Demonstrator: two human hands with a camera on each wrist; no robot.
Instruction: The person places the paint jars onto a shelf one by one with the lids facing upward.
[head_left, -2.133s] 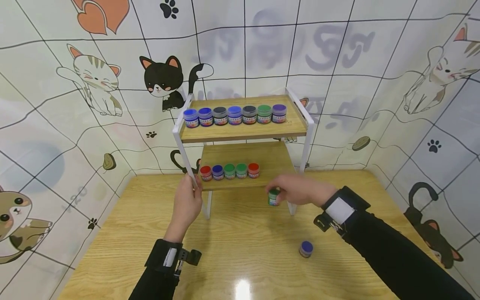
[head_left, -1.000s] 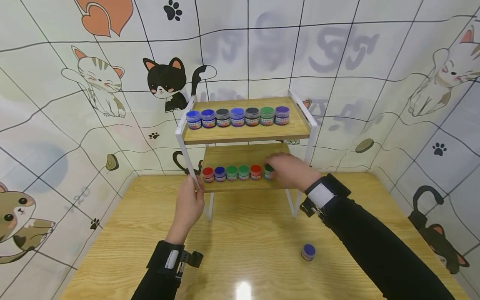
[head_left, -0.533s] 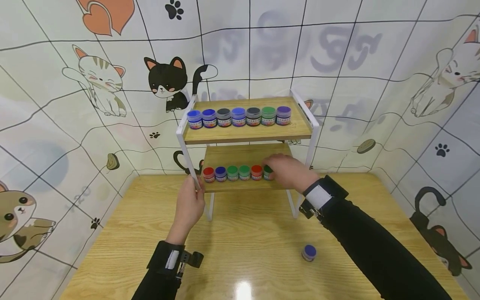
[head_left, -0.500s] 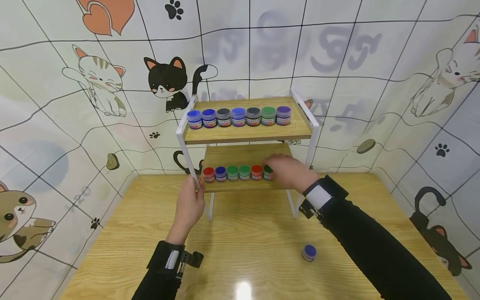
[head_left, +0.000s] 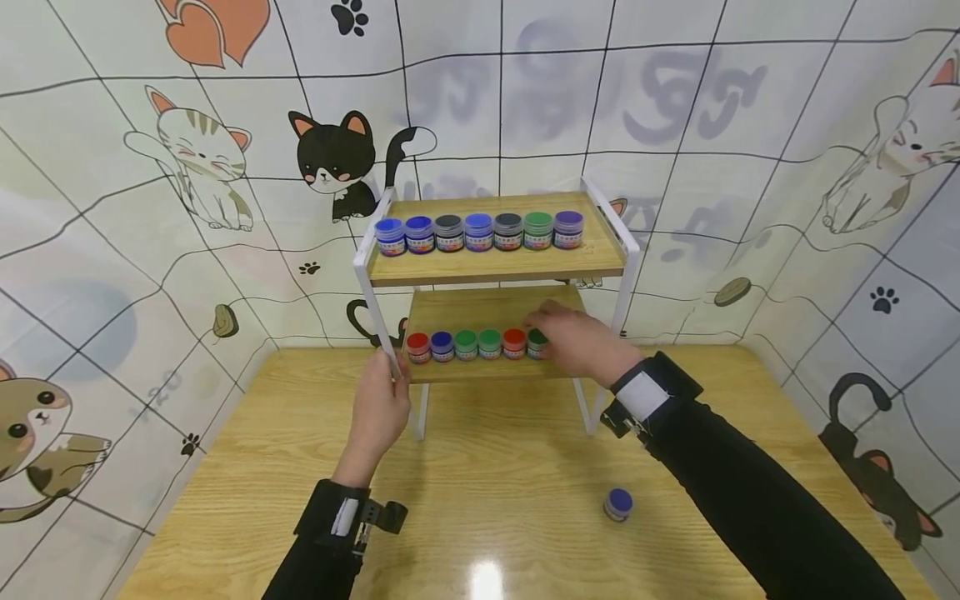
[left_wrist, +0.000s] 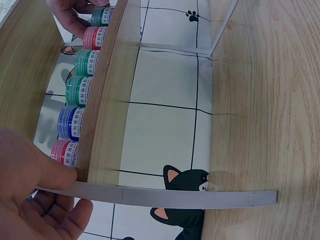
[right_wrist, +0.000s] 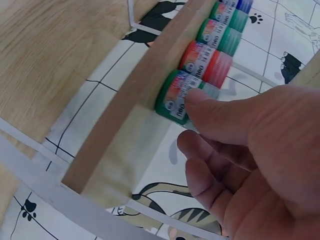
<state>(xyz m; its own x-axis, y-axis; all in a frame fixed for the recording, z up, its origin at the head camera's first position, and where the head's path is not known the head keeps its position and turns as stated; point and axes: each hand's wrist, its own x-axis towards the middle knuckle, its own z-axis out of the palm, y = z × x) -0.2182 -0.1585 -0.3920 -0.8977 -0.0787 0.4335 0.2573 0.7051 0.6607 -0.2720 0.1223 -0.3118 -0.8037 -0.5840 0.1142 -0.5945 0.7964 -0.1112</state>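
Observation:
My left hand (head_left: 378, 407) grips the white left leg (left_wrist: 175, 196) of a two-tier wooden shelf (head_left: 498, 272), at the lower board. In the left wrist view its thumb lies along the board's end, with the fingers curled beneath the leg. At the right end of the lower board, my right hand (head_left: 576, 340) pinches a green paint jar (right_wrist: 175, 95). The thumb presses its side in the right wrist view. This jar stands beside a red paint jar (head_left: 513, 342), in line with green, blue and red ones. Part of the pinched jar is hidden by the fingers in the head view.
Several blue, black, green and purple jars line the upper board, among them a purple jar (head_left: 568, 229) at the right end. A lone blue-lidded jar (head_left: 618, 505) stands on the wooden table (head_left: 480, 467) at front right. A cat-patterned wall covering (head_left: 450, 100) encloses the back.
My right hand has brought the green jar from in front of the lower board up to the right end of its row. The left hand keeps its grip on the leg.

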